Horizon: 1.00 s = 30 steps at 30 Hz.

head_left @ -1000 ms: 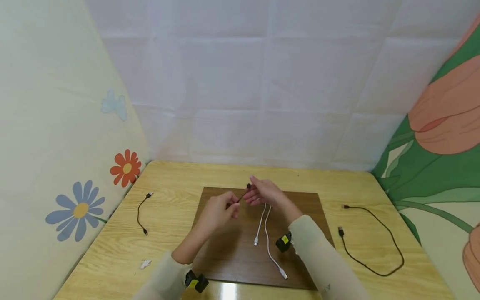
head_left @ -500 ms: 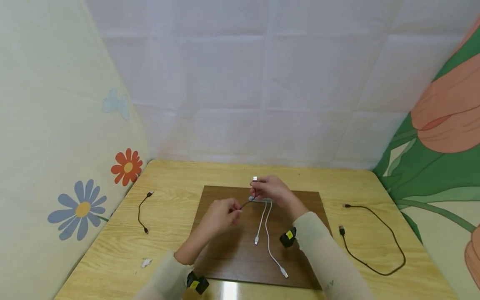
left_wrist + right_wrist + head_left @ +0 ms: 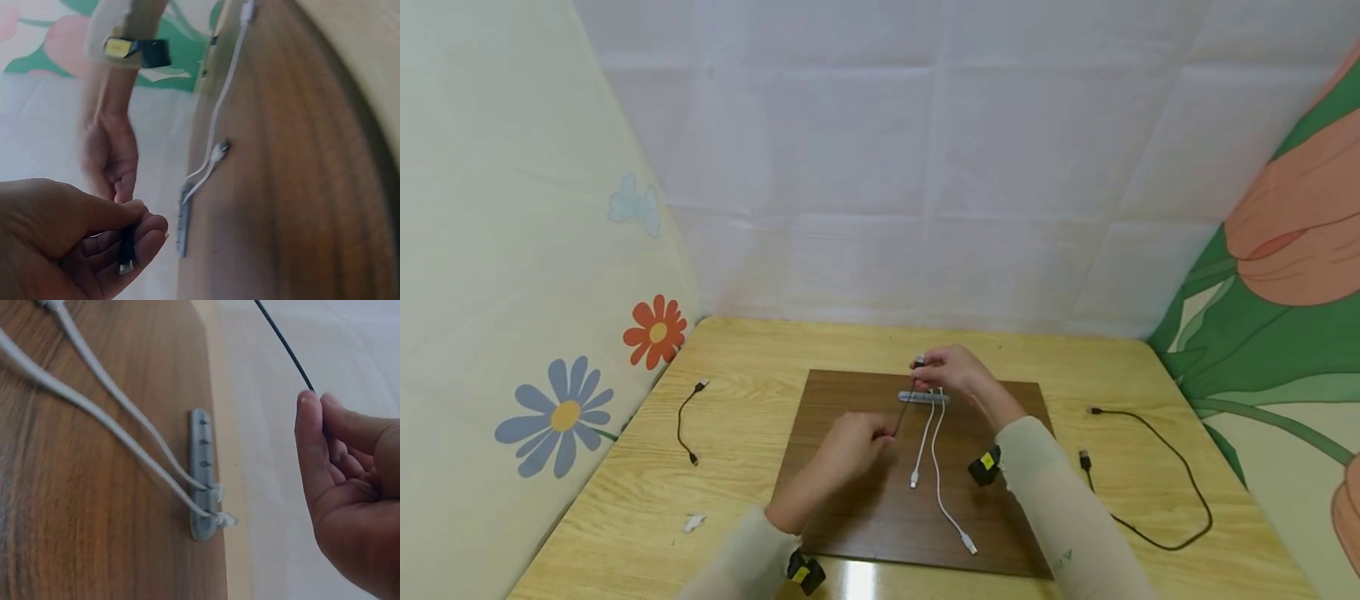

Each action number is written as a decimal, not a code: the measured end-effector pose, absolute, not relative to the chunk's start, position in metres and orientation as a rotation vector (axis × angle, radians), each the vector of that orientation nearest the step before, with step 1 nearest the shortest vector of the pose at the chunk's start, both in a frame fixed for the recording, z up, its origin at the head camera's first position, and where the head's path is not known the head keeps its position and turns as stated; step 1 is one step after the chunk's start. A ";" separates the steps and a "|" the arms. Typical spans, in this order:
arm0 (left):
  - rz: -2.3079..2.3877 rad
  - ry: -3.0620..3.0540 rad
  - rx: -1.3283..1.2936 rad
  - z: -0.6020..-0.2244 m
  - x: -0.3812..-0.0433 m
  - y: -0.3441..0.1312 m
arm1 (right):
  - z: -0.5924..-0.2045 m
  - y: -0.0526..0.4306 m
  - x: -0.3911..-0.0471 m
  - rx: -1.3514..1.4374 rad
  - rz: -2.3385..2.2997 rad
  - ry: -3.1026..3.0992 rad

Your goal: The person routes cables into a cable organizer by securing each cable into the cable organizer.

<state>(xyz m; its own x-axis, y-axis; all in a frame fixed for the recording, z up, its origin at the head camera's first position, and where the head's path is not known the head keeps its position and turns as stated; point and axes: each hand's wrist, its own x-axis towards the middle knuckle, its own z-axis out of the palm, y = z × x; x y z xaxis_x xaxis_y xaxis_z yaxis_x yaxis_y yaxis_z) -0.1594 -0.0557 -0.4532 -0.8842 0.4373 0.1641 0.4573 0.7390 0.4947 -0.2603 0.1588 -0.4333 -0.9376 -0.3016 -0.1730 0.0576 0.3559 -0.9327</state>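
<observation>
Left hand [image 3: 847, 443] and right hand [image 3: 953, 368] pinch opposite ends of a black USB cable [image 3: 905, 408], so it runs straight, seemingly taut, above a brown board [image 3: 835, 387]; a grey cable clip [image 3: 197, 453] anchors 2 white cables [image 3: 94, 412].

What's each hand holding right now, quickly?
Left hand's grip: closed, pinching one plug of a black USB cable.
Right hand's grip: closed, pinching the same cable near its other plug.

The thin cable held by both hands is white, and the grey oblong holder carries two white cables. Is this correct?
Not white: the thin cable held by the left hand and right hand is black, as the right wrist view shows.
</observation>
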 end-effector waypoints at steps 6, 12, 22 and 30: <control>-0.658 -2.859 -0.794 -0.466 -0.157 -0.042 | -0.440 0.155 -0.263 -0.210 -1.502 2.476; -0.454 -2.887 -0.778 -0.470 -0.153 -0.032 | -0.447 0.154 -0.265 -0.168 -1.379 2.600; -0.298 -2.970 -0.715 -0.475 -0.149 -0.023 | -0.455 0.154 -0.266 -0.144 -1.365 2.634; -0.247 -2.999 -0.781 -0.481 -0.149 -0.021 | -0.459 0.155 -0.267 -0.200 -1.213 2.717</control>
